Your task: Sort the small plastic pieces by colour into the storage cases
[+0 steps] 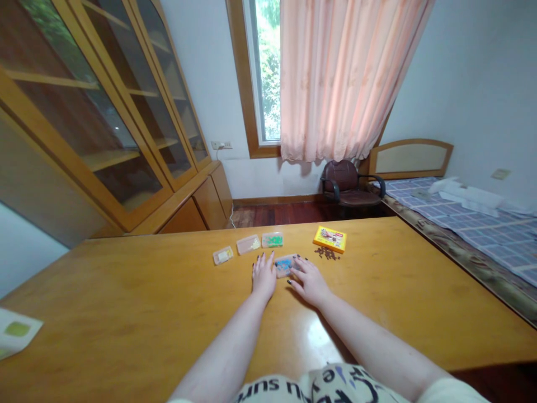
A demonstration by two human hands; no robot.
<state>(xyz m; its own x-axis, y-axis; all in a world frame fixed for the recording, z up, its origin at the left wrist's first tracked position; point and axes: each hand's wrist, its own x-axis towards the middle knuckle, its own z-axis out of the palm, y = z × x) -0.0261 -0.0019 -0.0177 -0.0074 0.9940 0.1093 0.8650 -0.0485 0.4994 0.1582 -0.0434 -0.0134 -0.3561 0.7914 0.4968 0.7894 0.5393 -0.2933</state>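
My left hand [263,276] rests at the left side of a clear plastic box [278,273] with small blue pieces [284,263] in it. Its fingers are stretched forward, and the thumb side is against or very close to the box. From the right, my right hand [311,281] reaches over the box's right end with its fingers spread, covering that part. Beyond my left hand stand three more clear boxes: one with green pieces [274,242], one with pale pieces [254,244] and a smaller one with white and yellow contents [224,255].
A yellow box with a printed picture [330,239] lies to the right, with a loose heap of small brown pieces [326,253] in front of it. The wooden table [146,308] spans the foreground. A paper sheet [19,330] is at the left edge; a chair [346,184] stands beyond.
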